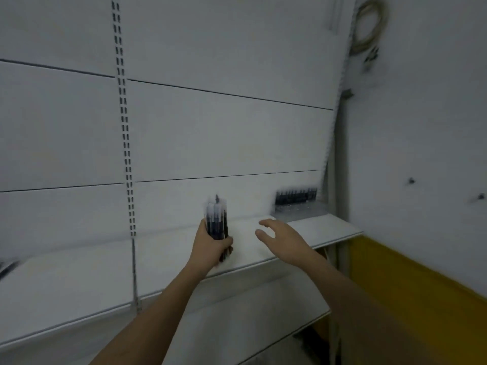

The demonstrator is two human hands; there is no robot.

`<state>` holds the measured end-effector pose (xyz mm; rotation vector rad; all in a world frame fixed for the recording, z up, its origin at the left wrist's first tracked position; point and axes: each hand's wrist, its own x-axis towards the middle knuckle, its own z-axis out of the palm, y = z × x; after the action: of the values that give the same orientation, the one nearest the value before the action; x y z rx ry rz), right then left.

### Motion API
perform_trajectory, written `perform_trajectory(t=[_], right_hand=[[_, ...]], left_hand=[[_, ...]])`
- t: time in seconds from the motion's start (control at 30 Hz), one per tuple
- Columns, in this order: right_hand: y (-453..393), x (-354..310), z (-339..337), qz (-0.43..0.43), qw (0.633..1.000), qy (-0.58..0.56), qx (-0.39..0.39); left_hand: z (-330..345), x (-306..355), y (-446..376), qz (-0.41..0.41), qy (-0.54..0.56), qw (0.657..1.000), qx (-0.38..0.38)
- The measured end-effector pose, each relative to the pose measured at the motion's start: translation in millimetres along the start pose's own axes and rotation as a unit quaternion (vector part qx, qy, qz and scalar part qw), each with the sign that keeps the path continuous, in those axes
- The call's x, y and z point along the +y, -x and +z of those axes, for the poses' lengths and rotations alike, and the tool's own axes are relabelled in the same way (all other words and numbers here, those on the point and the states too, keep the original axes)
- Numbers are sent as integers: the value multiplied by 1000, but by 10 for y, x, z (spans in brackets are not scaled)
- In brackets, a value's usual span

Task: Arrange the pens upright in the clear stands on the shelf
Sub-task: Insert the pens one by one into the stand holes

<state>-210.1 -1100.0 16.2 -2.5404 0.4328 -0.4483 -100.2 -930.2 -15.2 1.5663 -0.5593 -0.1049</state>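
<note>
The left hand [210,246] is wrapped around a bundle of pens [216,219] — dark-barrelled, with pale or clear upper ends — and holds it upright over the white shelf [168,255]. The grip is a closed fist around the lower half of the bundle, thumb side facing the wall, and the pen tops stand well above the knuckles. The picture is blurred, so the number of pens in the bundle cannot be told.

The right hand [283,239] hovers just above the shelf to the right of the bundle, fingers [266,223] spread and loosely bent, holding nothing. It is near the bundle but not touching it.

At the far right end of the shelf, against the back panel, stands a clear stand [297,210] with a row of dark pens [295,197] upright in it. It is well apart from both hands.

The back of the unit is made of white panels [224,133] divided by thin dark seams, with a slotted metal upright [126,143] running down the left part. A second white shelf [237,309] lies below the first. To the right is a white wall [421,127] with a yellow band [421,293] along its lower part, and a coil of pale cable [369,25] hangs near the top corner. At the far left edge of the upper shelf a dark blurred object [8,267] lies — what it is cannot be told.
</note>
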Motion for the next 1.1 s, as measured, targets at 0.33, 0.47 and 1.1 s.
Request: perform_trajectory(t=[0.33,0.47,1.1], right_hand=[[6,1573,-794,55,998,-1,13],[-325,2005,-828,59,998,-15,13],[-2741,3761,-1210,50,989,-86,112]], left_hand=[[1863,59,-110,-3,21,995,-95],[2311,-41,-480,2,5,995,-104],[3976,-855,-2408,-19,41,997,-62]])
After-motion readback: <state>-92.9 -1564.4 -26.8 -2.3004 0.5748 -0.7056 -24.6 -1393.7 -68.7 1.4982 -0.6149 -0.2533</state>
